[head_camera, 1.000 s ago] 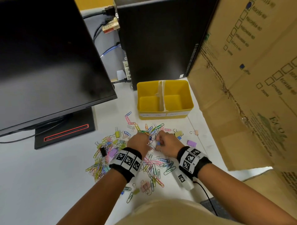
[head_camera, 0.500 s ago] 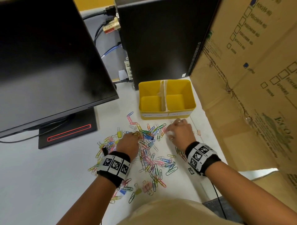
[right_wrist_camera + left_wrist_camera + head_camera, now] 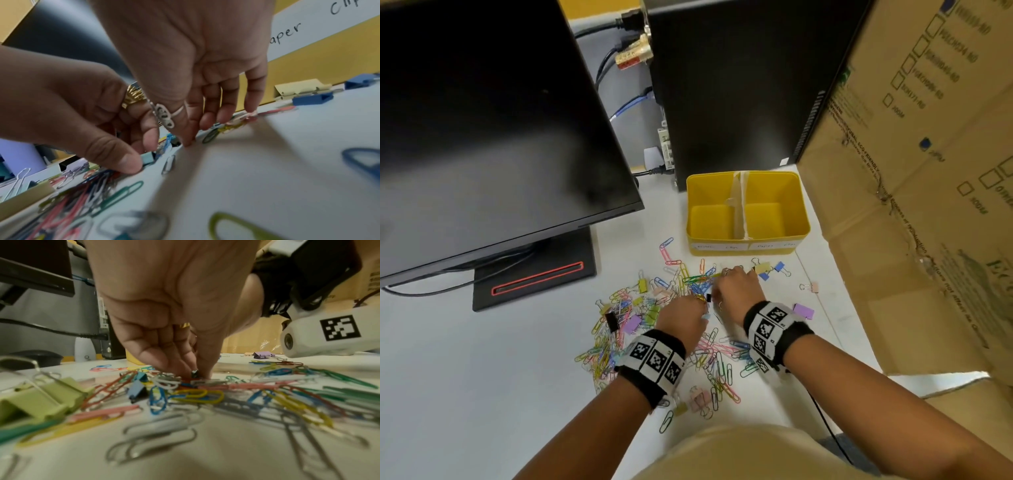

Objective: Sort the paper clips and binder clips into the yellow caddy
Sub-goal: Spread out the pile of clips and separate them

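The yellow caddy [image 3: 799,219] stands at the back of the white desk, with nothing in either of its two compartments and labels on its front [image 3: 308,27]. Before it lies a spread pile of coloured paper clips [image 3: 709,356] mixed with binder clips. Both hands meet over the pile's far middle. My left hand [image 3: 703,305] has its fingers bunched, fingertips [image 3: 185,368] down in the pile, pinching a small black binder clip [image 3: 194,374]; a light blue binder clip [image 3: 147,160] lies by its thumb. My right hand [image 3: 722,284] holds nothing, its straight fingers [image 3: 224,116] touching the desk and clips.
A black monitor [image 3: 482,137] on its stand [image 3: 534,274] fills the left. A black computer tower [image 3: 739,85] with cables stands behind the caddy. A large cardboard box [image 3: 911,205] walls the right. Yellow [image 3: 763,268], blue [image 3: 779,266], pink [image 3: 813,287] and purple [image 3: 804,311] binder clips lie at the right.
Half a second ago the hands were apart, the right one near the caddy's front. They have come back together over the pile's middle, and the left fingers now pinch down.
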The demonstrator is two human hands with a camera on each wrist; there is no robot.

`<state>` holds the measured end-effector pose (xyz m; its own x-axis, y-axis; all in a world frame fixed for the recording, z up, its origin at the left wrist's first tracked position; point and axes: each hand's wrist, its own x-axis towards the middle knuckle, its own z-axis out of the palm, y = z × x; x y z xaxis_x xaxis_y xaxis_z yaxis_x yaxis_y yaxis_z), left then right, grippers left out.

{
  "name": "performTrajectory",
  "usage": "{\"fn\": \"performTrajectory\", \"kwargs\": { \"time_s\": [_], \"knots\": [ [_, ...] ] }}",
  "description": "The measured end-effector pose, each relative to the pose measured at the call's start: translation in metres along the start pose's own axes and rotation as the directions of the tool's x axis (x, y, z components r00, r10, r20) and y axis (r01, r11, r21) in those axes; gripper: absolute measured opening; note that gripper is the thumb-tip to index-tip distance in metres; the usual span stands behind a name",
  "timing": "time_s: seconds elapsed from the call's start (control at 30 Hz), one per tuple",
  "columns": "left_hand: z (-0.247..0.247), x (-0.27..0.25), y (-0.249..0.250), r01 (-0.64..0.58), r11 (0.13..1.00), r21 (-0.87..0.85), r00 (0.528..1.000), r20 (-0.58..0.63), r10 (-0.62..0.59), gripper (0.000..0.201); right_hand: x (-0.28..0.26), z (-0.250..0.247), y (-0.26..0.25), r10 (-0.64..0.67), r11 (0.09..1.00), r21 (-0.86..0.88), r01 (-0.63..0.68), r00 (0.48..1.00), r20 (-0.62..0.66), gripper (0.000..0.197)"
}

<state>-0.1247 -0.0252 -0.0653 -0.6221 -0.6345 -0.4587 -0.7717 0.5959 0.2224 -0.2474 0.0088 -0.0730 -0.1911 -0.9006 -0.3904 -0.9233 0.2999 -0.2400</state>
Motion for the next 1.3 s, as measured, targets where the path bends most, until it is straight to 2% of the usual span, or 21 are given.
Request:
{"fn": "performTrajectory", "kwargs": {
  "time_s": [0.07, 0.13, 0.23, 0.3, 0.37, 0.43, 0.47, 0.53, 0.6, 0.67, 0.73, 0.83, 0.9, 0.97, 1.17, 1.23, 1.3],
  "knots": [
    [-0.001, -0.004, -0.002, -0.018, 1.0, -0.013, 1.0, -0.013, 0.018, 0.028, -0.003, 0.0, 0.003, -0.029, 0.999, -0.039, 0.031, 0.999, 0.039, 0.015],
    [-0.006, -0.009, -0.006, -0.022, 0.993, -0.115, 0.999, -0.044, 0.017, 0.029, -0.009, -0.002, 0.008, -0.058, 0.998, -0.032, 0.06, 0.997, 0.059, 0.015],
    [-0.018, -0.011, -0.019, -0.035, 0.968, -0.249, 0.991, -0.137, 0.001, 0.028, -0.02, -0.008, 0.024, -0.057, 0.989, 0.14, 0.052, 0.998, 0.031, 0.013],
    [-0.026, -0.008, -0.032, -0.002, 0.969, -0.247, 0.985, -0.17, -0.042, 0.027, -0.025, -0.012, 0.045, 0.03, 0.97, 0.243, -0.023, 0.999, -0.023, 0.013],
    [-0.032, -0.001, -0.048, 0.063, 0.971, -0.232, 0.983, -0.151, -0.1, 0.028, -0.027, -0.018, 0.068, 0.174, 0.944, 0.295, -0.147, 0.983, -0.066, 0.017],
    [-0.035, 0.006, -0.062, 0.121, 0.968, -0.218, 0.983, -0.108, -0.148, 0.029, -0.027, -0.024, 0.083, 0.256, 0.936, 0.268, -0.228, 0.964, -0.075, 0.021],
    [-0.036, 0.009, -0.066, 0.144, 0.969, -0.199, 0.982, -0.089, -0.164, 0.03, -0.026, -0.025, 0.086, 0.258, 0.942, 0.244, -0.232, 0.963, -0.082, 0.02],
    [-0.036, 0.007, -0.068, 0.17, 0.978, -0.119, 0.98, -0.086, -0.181, 0.036, -0.024, -0.027, 0.082, 0.186, 0.958, 0.245, -0.148, 0.972, -0.142, 0.016],
    [-0.035, -0.006, -0.065, 0.165, 0.984, -0.067, 0.976, -0.132, -0.173, 0.041, -0.021, -0.027, 0.069, 0.015, 0.954, 0.298, 0.042, 0.983, -0.185, 0.017],
    [-0.03, -0.027, -0.061, 0.115, 0.99, -0.084, 0.978, -0.168, -0.127, 0.039, -0.013, -0.023, 0.05, -0.179, 0.934, 0.292, 0.206, 0.977, -0.116, 0.026],
    [-0.021, -0.052, -0.058, 0.026, 0.99, -0.142, 0.985, -0.167, -0.05, 0.032, -0.003, -0.016, 0.029, -0.278, 0.936, 0.227, 0.27, 0.961, 0.005, 0.038],
    [-0.003, -0.085, -0.053, -0.092, 0.969, -0.231, 0.992, -0.111, 0.067, 0.026, 0.007, -0.003, 0.007, -0.308, 0.951, 0.088, 0.297, 0.94, 0.15, 0.048],
    [0.009, -0.099, -0.047, -0.128, 0.953, -0.274, 0.991, -0.062, 0.115, 0.024, 0.007, 0.008, 0.0, -0.309, 0.945, -0.032, 0.325, 0.921, 0.236, 0.049],
    [0.02, -0.108, -0.039, -0.138, 0.955, -0.262, 0.99, -0.021, 0.138, 0.027, 0.0, 0.018, -0.002, -0.336, 0.925, -0.082, 0.37, 0.902, 0.271, 0.048],
    [0.047, -0.111, -0.008, -0.071, 0.992, -0.101, 0.991, 0.103, 0.082, 0.046, -0.04, 0.034, 0.025, -0.434, 0.868, -0.127, 0.48, 0.857, 0.277, 0.048],
    [0.052, -0.113, -0.008, -0.069, 0.994, -0.084, 0.992, 0.1, 0.077, 0.043, -0.047, 0.036, 0.04, -0.445, 0.872, -0.089, 0.481, 0.855, 0.266, 0.047],
    [0.055, -0.118, -0.014, -0.059, 0.99, -0.128, 0.995, 0.074, 0.069, 0.036, -0.049, 0.036, 0.047, -0.473, 0.876, -0.013, 0.483, 0.863, 0.18, 0.042]
  ]
}}
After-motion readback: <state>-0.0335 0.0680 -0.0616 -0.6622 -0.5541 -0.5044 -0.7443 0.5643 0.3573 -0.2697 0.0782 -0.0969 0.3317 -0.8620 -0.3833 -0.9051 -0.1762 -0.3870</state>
